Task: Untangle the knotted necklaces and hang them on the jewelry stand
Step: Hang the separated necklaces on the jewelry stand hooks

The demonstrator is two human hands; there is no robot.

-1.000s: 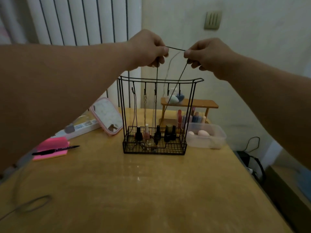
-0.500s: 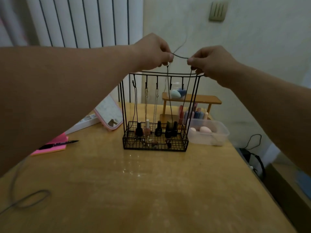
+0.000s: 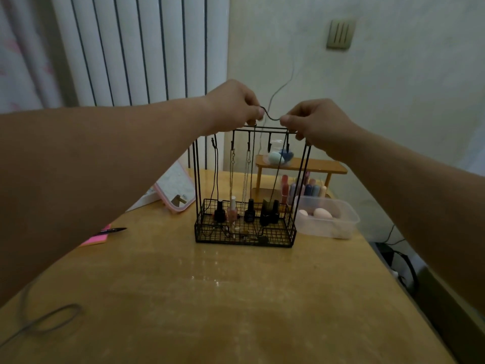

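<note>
Black cord necklace (image 3: 271, 117): span lies 9-to-3 o'clock, ends pinched by left hand (image 3: 231, 106) and right hand (image 3: 315, 122); free hook (image 3: 269, 146) of jewelry stand (image 3: 197, 179) at 6 o'clock, near.

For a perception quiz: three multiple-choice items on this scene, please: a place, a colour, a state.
1. The clear container sits where, as seen, from the stand? A left B right C in front
2. The notepad under the pen is: A green B pink C blue
3. The necklace cord above the stand is: A untouched B pinched by one hand C pinched by left hand and right hand
Answers: B, it stands beside the stand's right post; B, bright pink; C, both pinch it above the stand.
</note>
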